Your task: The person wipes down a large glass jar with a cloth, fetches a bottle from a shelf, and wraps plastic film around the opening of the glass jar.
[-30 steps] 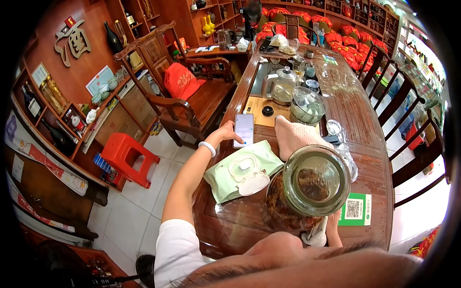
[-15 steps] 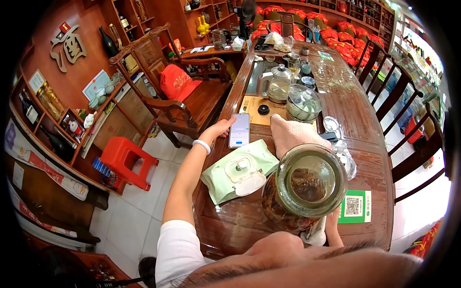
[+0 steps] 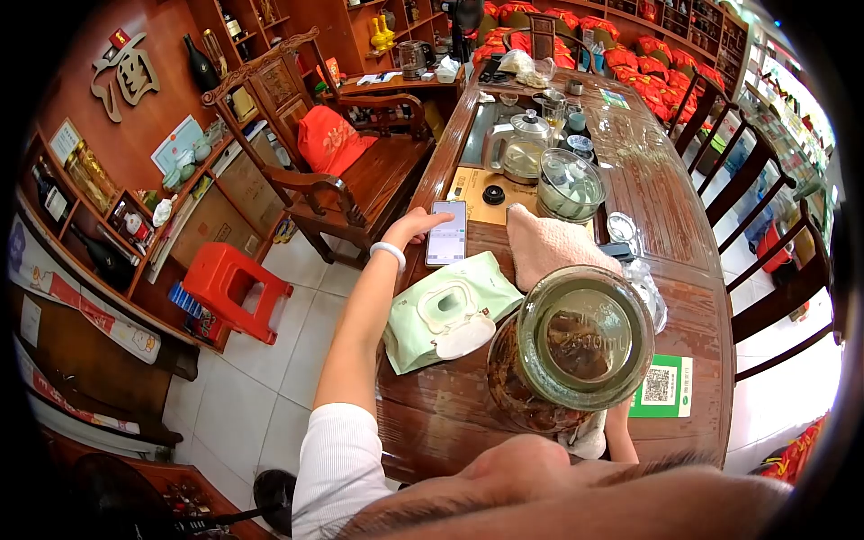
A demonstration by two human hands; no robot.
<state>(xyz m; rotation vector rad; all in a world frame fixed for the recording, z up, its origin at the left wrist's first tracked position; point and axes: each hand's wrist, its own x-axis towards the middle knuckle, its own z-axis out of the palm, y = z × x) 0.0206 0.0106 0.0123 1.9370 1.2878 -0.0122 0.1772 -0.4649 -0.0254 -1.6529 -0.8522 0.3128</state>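
My left hand, with a white band on its wrist, reaches the left edge of a phone lying screen up on the table. One digit stretches over the lit screen; the other fingers are partly hidden. Close below the phone lies a green pack of wipes with its flap raised. A large glass jar with a thick lid and dark contents stands upright in front of me. Behind the jar, only the wrist of my right hand shows, beside a pale cloth; its fingers are hidden.
A pink towel lies beyond the jar, near a glass bowl and a glass teapot. A green QR card lies to the right. Wooden chairs line the right side; a red stool stands left.
My left hand has shifted slightly up and left, and a digit now lies over the phone screen. The screen's content has changed. The view has moved a little.
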